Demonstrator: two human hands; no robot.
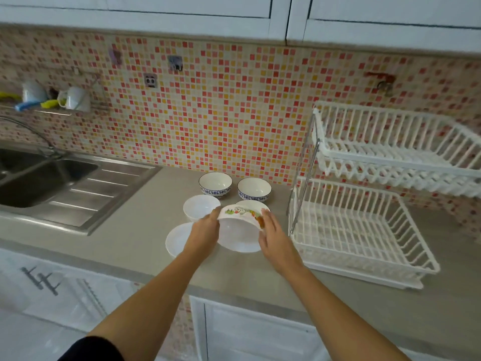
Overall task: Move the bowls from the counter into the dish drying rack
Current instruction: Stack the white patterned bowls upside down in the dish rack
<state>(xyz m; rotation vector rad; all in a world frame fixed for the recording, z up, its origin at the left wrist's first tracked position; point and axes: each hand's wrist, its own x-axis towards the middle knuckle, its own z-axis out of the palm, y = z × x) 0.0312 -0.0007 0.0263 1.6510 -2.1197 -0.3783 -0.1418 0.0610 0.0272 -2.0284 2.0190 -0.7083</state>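
Note:
Both hands hold a white bowl with a cartoon print [240, 213], tilted so its outside faces me, just above the counter. My left hand [205, 230] grips its left rim and my right hand [273, 233] its right rim. Under it lies a larger white bowl [239, 239]. Another white bowl [178, 239] sits to the left, partly hidden by my left wrist. A small white bowl [200, 207] and two blue-patterned bowls [215, 184] [254, 188] stand behind. The rim of one more white bowl [256, 203] shows behind the held one. The white two-tier dish rack [364, 230] stands to the right, with nothing in either tier.
A steel sink with drainboard [65, 183] takes up the left of the grey counter [135, 230]. A tiled wall runs behind, with a shelf holding a cup [75, 99] and brushes at far left. Cabinet doors lie below the counter's front edge.

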